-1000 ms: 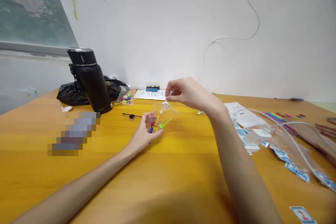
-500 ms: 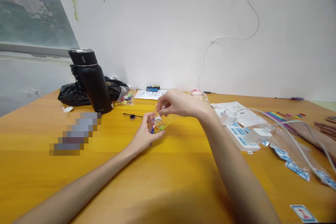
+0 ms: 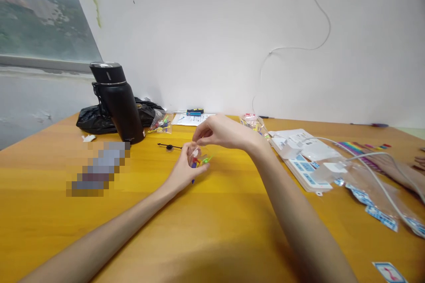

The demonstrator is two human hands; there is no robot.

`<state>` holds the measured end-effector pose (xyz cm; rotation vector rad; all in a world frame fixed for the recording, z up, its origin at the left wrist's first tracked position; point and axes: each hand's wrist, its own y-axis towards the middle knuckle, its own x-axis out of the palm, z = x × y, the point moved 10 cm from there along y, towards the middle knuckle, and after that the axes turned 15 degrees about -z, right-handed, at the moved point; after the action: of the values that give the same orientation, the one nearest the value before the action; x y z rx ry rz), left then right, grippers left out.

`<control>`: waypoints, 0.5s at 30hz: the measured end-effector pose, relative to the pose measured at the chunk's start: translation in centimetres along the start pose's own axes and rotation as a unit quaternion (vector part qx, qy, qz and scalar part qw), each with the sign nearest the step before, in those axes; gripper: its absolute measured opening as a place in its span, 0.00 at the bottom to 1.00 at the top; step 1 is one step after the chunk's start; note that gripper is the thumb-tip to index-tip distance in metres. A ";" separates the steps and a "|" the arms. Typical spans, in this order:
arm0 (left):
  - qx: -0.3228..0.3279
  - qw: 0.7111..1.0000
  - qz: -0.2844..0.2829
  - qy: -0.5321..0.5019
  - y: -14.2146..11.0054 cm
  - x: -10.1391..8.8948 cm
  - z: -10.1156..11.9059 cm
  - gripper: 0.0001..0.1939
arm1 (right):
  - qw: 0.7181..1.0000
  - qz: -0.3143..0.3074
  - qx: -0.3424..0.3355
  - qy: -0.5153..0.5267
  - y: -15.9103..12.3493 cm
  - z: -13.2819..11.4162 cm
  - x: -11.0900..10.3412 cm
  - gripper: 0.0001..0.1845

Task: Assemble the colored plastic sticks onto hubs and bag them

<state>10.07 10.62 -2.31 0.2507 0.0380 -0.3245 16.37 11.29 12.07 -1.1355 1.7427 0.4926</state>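
Observation:
My left hand [image 3: 183,170] rests on the yellow wooden table [image 3: 139,212] and grips a small clear plastic bag of coloured plastic pieces [image 3: 198,161] in red, blue, green and yellow. My right hand [image 3: 222,132] hovers just above it, its fingertips pinched together at the bag's top, touching the clear plastic. What the fingertips pinch there is too small to make out. A black clock hand [image 3: 168,146] lies on the table just left of the bag.
A black flask [image 3: 117,101] stands at the back left before a black bag [image 3: 89,120]. Further bags of coloured pieces [image 3: 160,123] lie near a paper sheet and a screwdriver [image 3: 194,111]. A white power strip [image 3: 303,159], cables and packets fill the right. Another person's hand [image 3: 419,161] is at the right edge.
My right hand came down from above the bag to its top and pressed the plastic together. My left hand kept hold of the bag.

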 end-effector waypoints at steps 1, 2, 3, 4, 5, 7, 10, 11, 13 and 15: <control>-0.007 1.000 0.004 0.002 0.0 0.0 0.0 0.28 | 1.000 -0.002 0.002 0.005 -0.2 0.0 -0.1 0.10; -0.011 1.000 0.008 0.005 -0.1 -0.1 0.0 0.28 | 1.000 -0.002 0.001 0.014 -0.5 -0.2 -0.3 0.10; -0.015 1.000 0.013 0.008 -0.1 -0.2 -0.1 0.28 | 1.000 0.000 -0.006 0.028 -0.8 -0.4 -0.5 0.10; -0.016 1.000 0.017 0.012 -0.2 -0.3 -0.1 0.28 | 0.999 0.007 -0.018 0.048 -1.1 -0.8 -0.8 0.10; -0.016 1.000 0.019 0.015 -0.2 -0.4 -0.2 0.28 | 0.997 0.021 -0.034 0.070 -1.4 -1.2 -1.2 0.11; -0.010 0.999 0.021 0.022 -0.2 -0.4 -0.2 0.30 | 0.989 0.071 -0.068 0.111 -2.1 -1.8 -2.4 0.11; 0.021 0.999 0.018 0.032 -0.4 -0.3 0.5 0.31 | 0.971 0.156 -0.105 0.150 -3.0 -1.6 -4.2 0.12; 0.035 0.999 0.014 0.032 -0.5 -0.1 0.9 0.31 | 0.965 0.173 -0.112 0.163 -3.1 -1.1 -4.5 0.12; 0.062 0.998 -0.003 0.029 -0.7 0.6 1.8 0.30 | 0.956 0.186 -0.116 0.194 -2.6 0.6 -4.6 0.12; 0.086 0.996 -0.029 0.020 -0.9 1.5 2.5 0.31 | 0.949 0.186 -0.109 0.231 -1.5 2.8 -4.1 0.12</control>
<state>11.23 8.72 -0.20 0.4277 0.0568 -0.3801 19.50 14.60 14.64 -1.1391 2.3829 0.7024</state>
